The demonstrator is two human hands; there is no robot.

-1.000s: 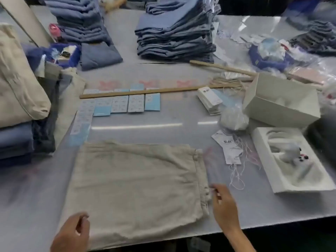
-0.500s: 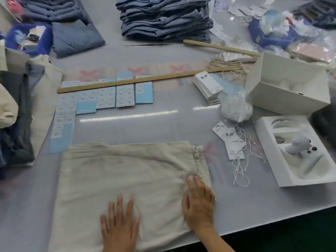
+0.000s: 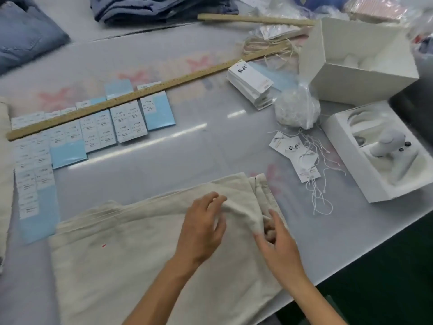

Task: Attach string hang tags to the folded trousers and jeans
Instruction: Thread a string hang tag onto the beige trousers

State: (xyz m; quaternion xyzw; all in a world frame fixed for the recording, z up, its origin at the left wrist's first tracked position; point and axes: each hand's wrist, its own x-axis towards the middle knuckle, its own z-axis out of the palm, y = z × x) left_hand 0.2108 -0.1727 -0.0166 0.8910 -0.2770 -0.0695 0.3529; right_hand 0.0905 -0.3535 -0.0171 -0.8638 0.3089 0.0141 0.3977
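Note:
Beige folded trousers [image 3: 140, 254] lie on the grey table in front of me, waistband end to the right. My left hand [image 3: 201, 231] pinches a raised fold of the top layer near the waistband. To its right, my right hand [image 3: 278, 245] has its fingers curled under the same fold at the waistband edge. Loose white hang tags with strings [image 3: 295, 156] lie on the table just beyond the waistband, apart from both hands. A neat stack of hang tags [image 3: 250, 83] sits farther back.
A clear bag of strings [image 3: 296, 111] lies behind the loose tags. Two open white boxes [image 3: 358, 64] [image 3: 351, 174] stand at the right, one holding a white device [image 3: 389, 144]. Sticker sheets [image 3: 98, 134] and a wooden ruler [image 3: 140, 95] lie left; folded jeans [image 3: 152, 8] are stacked behind.
Both hands went from lying flat on the trousers to the waistband corner, where they have lifted a fold of cloth. The camera has moved closer and lower.

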